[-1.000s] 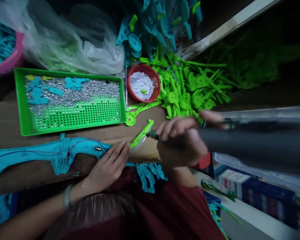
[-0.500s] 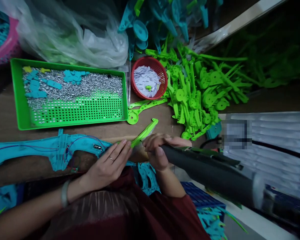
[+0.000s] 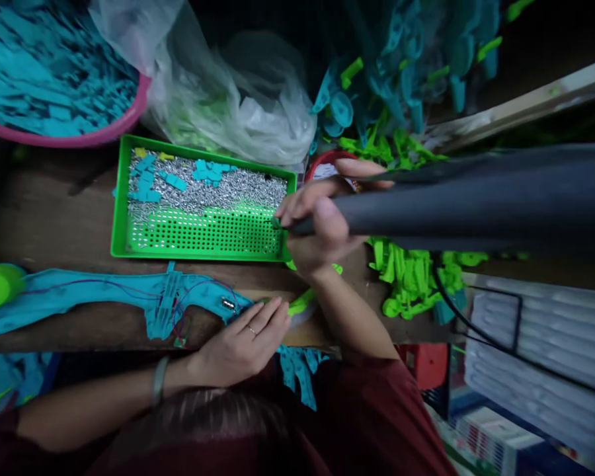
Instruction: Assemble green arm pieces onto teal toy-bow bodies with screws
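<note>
My left hand (image 3: 250,340), a ring on one finger, lies with its fingers closed over the right end of a long turquoise plastic shell (image 3: 89,291) and a green plastic limb (image 3: 302,301). The thumb is hidden. Thin wires and small metal springs or contacts show inside the shell. My right hand (image 3: 322,225) is wrapped round a dark, thick electric screwdriver (image 3: 426,210), blurred by motion, its body running off to the right. The tip points left, over the right end of a green perforated tray (image 3: 203,254) of small metal screws. Whether a screw is on the tip I cannot tell.
A pink basin (image 3: 129,119) of turquoise parts stands at back left, beside a clear plastic bag (image 3: 272,125). The screwdriver partly covers a red basket (image 3: 330,158) of white pieces and a heap of green parts (image 3: 406,277). A black cord (image 3: 456,307) hangs at right.
My right hand has lifted the screwdriver away from the green limb, up and over to the screw tray. My left hand stays on the parts. The whole view has shifted.
</note>
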A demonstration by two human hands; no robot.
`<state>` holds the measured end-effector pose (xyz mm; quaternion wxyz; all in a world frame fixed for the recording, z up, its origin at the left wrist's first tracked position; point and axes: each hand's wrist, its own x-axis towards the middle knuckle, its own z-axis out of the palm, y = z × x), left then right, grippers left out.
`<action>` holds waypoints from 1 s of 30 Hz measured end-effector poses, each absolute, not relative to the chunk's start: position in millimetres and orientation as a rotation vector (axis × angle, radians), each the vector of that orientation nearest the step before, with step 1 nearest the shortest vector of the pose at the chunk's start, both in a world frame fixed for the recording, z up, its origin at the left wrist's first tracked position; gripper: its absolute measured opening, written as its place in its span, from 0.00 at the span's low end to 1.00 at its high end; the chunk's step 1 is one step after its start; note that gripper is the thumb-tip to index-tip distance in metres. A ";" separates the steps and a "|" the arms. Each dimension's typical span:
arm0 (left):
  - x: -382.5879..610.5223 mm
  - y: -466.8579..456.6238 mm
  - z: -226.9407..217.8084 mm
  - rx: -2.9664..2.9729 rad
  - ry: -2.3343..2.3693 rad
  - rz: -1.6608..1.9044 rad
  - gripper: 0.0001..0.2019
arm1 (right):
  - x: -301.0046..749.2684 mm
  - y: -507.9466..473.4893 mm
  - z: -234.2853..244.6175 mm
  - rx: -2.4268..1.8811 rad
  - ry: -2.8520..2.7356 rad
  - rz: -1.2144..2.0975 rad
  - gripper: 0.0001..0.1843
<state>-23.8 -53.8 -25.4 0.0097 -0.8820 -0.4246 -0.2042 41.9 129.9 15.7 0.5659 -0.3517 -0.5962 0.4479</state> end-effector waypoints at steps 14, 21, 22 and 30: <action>-24.6 -51.2 -27.3 -2.756 -1.349 -0.683 0.21 | 10.5 150.1 -14.6 -0.641 -1.356 1.070 0.12; -20.9 -60.3 -30.6 -2.777 -1.294 -0.657 0.22 | 61.1 126.2 52.3 -0.727 -1.295 0.837 0.09; -21.1 -62.5 -32.5 -2.777 -1.288 -0.685 0.22 | 79.6 119.0 60.2 -0.760 -1.306 0.759 0.11; -21.4 -64.6 -40.0 -2.782 -1.251 -0.847 0.22 | 182.1 91.9 19.1 -1.045 -1.174 0.428 0.13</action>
